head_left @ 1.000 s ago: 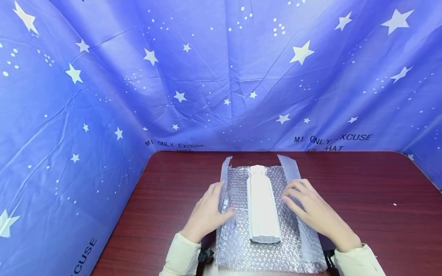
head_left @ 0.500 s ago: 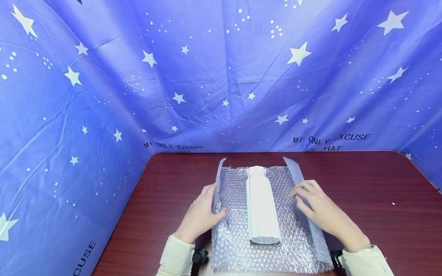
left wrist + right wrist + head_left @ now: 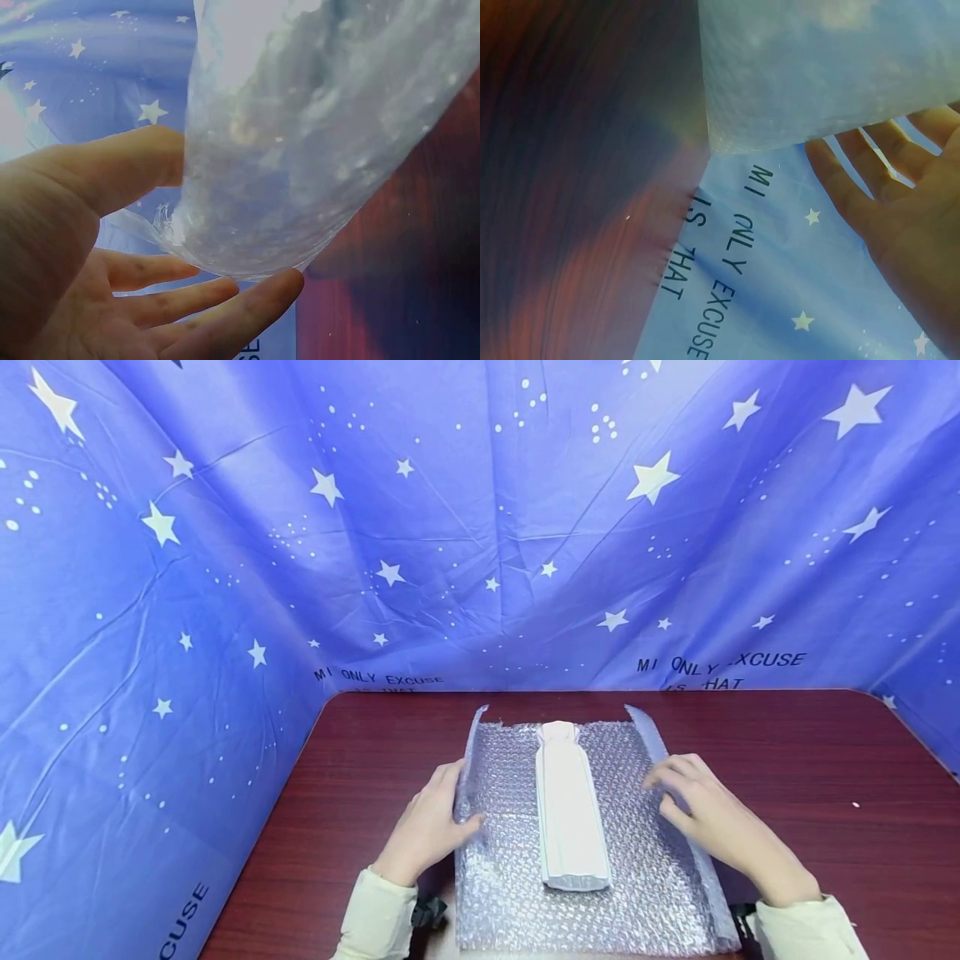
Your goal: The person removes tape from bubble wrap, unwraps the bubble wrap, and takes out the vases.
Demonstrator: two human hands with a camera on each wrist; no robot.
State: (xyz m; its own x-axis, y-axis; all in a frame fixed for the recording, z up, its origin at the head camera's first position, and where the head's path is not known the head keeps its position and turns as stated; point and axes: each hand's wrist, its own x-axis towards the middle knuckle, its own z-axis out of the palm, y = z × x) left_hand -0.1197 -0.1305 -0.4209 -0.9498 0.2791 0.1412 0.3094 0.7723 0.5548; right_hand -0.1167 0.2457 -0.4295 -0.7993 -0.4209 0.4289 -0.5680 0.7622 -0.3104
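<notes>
A sheet of bubble wrap [image 3: 517, 902] lies on the table with both long side edges curling up. On its middle rests a white, elongated bottle-shaped item [image 3: 572, 810], its narrow neck pointing away from me. My left hand [image 3: 427, 827] is at the left edge, thumb over the inner side and spread fingers outside. The left wrist view shows those extended fingers [image 3: 217, 307] touching the underside of the curled wrap [image 3: 262, 187]. At the right edge is my right hand [image 3: 712, 818], fingertips reaching over the curl; its wrist view shows fairly straight fingers [image 3: 847, 180] against the wrap [image 3: 795, 97].
The dark red wood-grain table [image 3: 825, 760] extends to both sides of the wrap. A blue curtain [image 3: 450, 527] printed with white stars hangs behind it and along the sides. One tiny white speck [image 3: 856, 805] lies on the table at right.
Both hands have moved outward, left hand leftward and right hand rightward. The curled sides of the bubble wrap have spread apart with them, while the white item has stayed in place.
</notes>
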